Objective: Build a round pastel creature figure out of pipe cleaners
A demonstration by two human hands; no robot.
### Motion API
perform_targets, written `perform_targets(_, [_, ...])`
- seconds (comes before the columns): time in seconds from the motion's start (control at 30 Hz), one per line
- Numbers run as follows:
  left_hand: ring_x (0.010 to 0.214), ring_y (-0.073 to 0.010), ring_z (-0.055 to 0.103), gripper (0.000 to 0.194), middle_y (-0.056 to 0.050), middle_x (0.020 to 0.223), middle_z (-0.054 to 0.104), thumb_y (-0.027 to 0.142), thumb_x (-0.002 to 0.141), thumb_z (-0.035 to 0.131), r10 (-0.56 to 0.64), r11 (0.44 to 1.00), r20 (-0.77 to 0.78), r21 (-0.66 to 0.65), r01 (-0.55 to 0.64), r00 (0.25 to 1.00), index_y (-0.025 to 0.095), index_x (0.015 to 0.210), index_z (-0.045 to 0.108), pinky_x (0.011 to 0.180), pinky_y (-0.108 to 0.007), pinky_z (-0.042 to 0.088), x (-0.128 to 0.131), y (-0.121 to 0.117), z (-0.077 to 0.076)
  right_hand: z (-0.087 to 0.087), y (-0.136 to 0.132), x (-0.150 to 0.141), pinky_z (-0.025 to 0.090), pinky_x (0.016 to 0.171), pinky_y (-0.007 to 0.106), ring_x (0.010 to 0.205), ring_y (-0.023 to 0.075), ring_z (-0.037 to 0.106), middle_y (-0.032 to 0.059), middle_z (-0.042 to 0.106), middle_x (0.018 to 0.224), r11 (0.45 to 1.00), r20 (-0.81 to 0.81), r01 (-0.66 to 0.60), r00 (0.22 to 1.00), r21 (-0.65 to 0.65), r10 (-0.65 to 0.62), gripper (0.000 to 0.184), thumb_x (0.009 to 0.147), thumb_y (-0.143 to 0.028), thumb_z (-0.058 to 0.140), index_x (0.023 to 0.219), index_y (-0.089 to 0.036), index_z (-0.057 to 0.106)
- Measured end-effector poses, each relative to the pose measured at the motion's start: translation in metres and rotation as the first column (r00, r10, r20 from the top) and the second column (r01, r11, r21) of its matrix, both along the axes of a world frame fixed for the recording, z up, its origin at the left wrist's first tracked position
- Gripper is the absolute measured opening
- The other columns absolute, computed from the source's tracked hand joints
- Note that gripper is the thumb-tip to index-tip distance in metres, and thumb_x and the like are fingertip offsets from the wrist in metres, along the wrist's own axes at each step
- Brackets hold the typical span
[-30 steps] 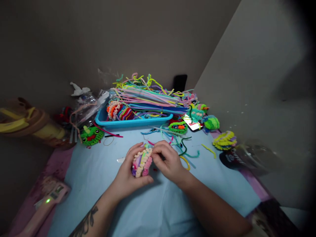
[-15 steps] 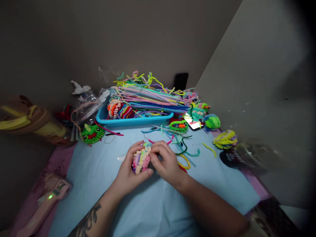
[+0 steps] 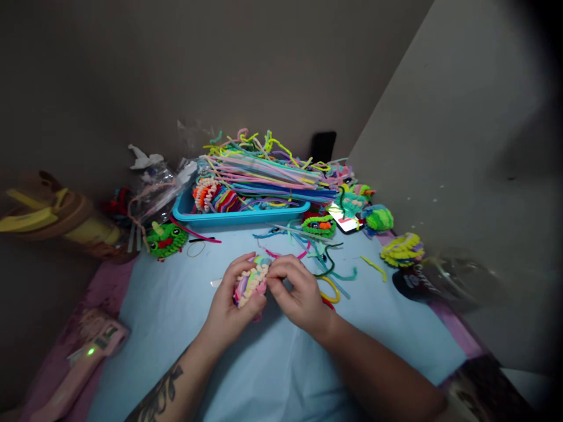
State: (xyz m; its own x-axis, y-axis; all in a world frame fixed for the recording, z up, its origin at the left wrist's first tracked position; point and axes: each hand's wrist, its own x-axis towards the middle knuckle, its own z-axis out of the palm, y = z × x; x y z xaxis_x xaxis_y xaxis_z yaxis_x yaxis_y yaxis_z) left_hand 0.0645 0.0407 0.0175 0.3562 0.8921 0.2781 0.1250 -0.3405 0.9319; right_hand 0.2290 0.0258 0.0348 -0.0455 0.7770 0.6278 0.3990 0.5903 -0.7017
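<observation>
A small multicoloured pipe-cleaner figure (image 3: 252, 282), with cream, pink, purple and teal ridges, is held above the blue cloth (image 3: 176, 328). My left hand (image 3: 229, 302) wraps round its left side, thumb across the front. At its right edge, my right hand (image 3: 297, 290) pinches with thumb and forefinger; whether a strand or the figure's rim is between the fingertips is too small to tell. Just beyond my hands lie loose pipe cleaners (image 3: 328, 261), a yellow ring (image 3: 329, 289) and a green pipe-cleaner figure (image 3: 318, 225).
A blue tray (image 3: 241, 218) piled with pipe cleaners (image 3: 268, 170) stands at the back. To its left sits a green horned figure (image 3: 166, 239). A lit phone (image 3: 347, 223), a yellow figure (image 3: 401, 250) and a clear cup (image 3: 457, 278) are on the right. A pink device (image 3: 99, 343) lies front left.
The figure has turned slightly in my left hand, showing less of its pink side. My left thumb has shifted up and left over it. My right hand keeps its pinch at the edge.
</observation>
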Motion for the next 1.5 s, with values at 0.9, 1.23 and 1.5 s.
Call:
perform_targets(0.9, [0.124,-0.0279,0.045,0.041,-0.013,0.134,0.045,0.032,0.08,0.066,-0.15,0.988,-0.016,0.019,0.151,0.989,0.026,0.116,0.048,0.099,-0.045,0.04,-0.006,0.003,0.009,0.007,-0.003,0.015,0.046,0.082,0.034,0.094,0.0187,0.045,0.005,0.036,0.097,0.956,0.014,-0.234,0.971,-0.174,0.24,0.016,0.091,-0.027,0.046,0.078,-0.02,0.052])
perform_targets(1.23, [0.127,-0.0287,0.041,0.045,-0.012,0.135,0.04,0.033,0.079,0.066,-0.02,0.976,-0.064,0.215,0.034,0.998,0.028,0.119,0.046,0.098,-0.047,0.04,-0.008,0.004,0.006,-0.001,-0.002,0.008,0.043,0.077,0.034,0.093,0.0201,0.047,0.0065,0.044,0.098,0.985,-0.141,-0.049,0.99,-0.168,0.025,0.029,0.09,-0.048,0.046,0.098,-0.021,0.056])
perform_targets(1.5, [0.126,-0.0283,0.042,0.048,-0.013,0.136,0.038,0.027,0.078,0.067,0.068,0.921,-0.136,0.389,-0.01,0.988,0.028,0.12,0.045,0.095,-0.045,0.043,-0.009,0.003,0.006,0.001,0.004,0.0,0.039,0.056,0.023,0.063,0.0113,0.05,-0.0003,0.054,0.071,0.809,-0.525,-0.387,0.843,-0.443,0.116,0.021,0.079,-0.037,0.066,0.073,-0.018,0.061])
